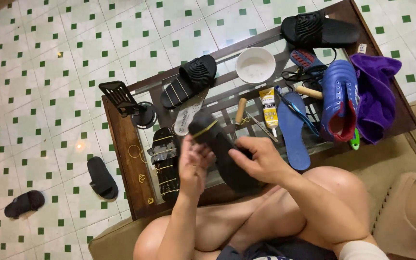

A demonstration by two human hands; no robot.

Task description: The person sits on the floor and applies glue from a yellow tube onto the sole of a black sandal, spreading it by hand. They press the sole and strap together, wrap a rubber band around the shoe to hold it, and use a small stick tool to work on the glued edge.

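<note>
Bench [126, 159] crowded. Right of the hands: glue tube [268, 107], blue insole [293, 130] and blue shoe [340, 98] block passage. Left: banded black sandal [165, 161]. Open strip of bench lies along the left edge, holding only loose rubber bands [135, 151].

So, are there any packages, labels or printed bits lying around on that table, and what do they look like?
Yellow glue tube with white lower part: mid-table, beside the wooden-handled tool, lying lengthwise, dark print on it.
White shoe insole with a round printed mark: left of centre, partly under the black sandal.
Small white tag: top right table edge, rectangular, too small to make out.
</note>
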